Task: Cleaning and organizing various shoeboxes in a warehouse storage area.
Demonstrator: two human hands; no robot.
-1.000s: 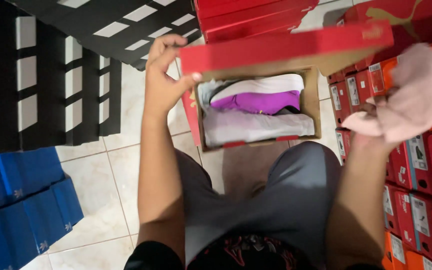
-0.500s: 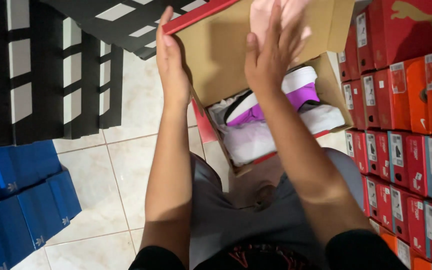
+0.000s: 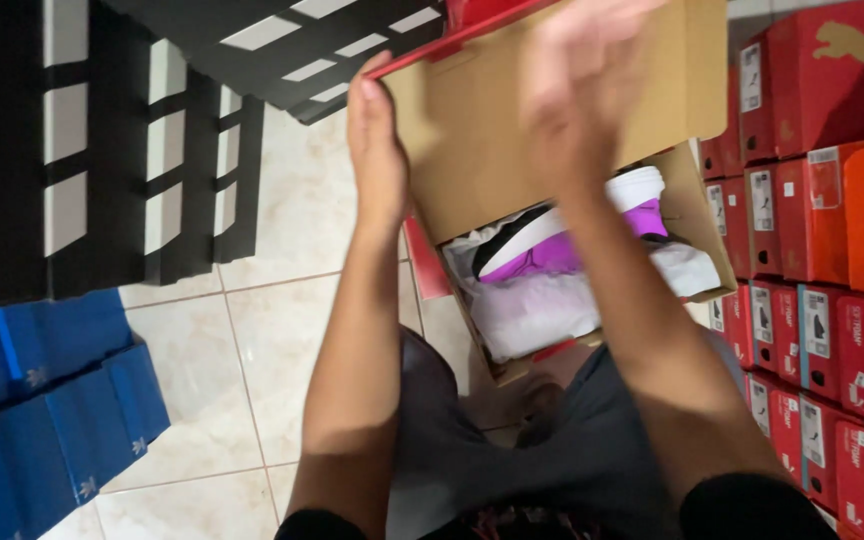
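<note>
Red shoebox lid [image 3: 542, 110] (brown inside) raised; left hand [image 3: 377, 150] fingers grip edge; right [image 3: 577, 90] blurred.

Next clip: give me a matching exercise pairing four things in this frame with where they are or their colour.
Things:
1. left hand
2. right hand
3. shoe
4. stacked boxes on the floor

Descriptions:
A. blue
B. purple and white, lying in the open shoebox
C. on the left edge of the raised lid
D. blurred, flat against the lid's brown inside

Pairs: 1-C, 2-D, 3-B, 4-A
</note>
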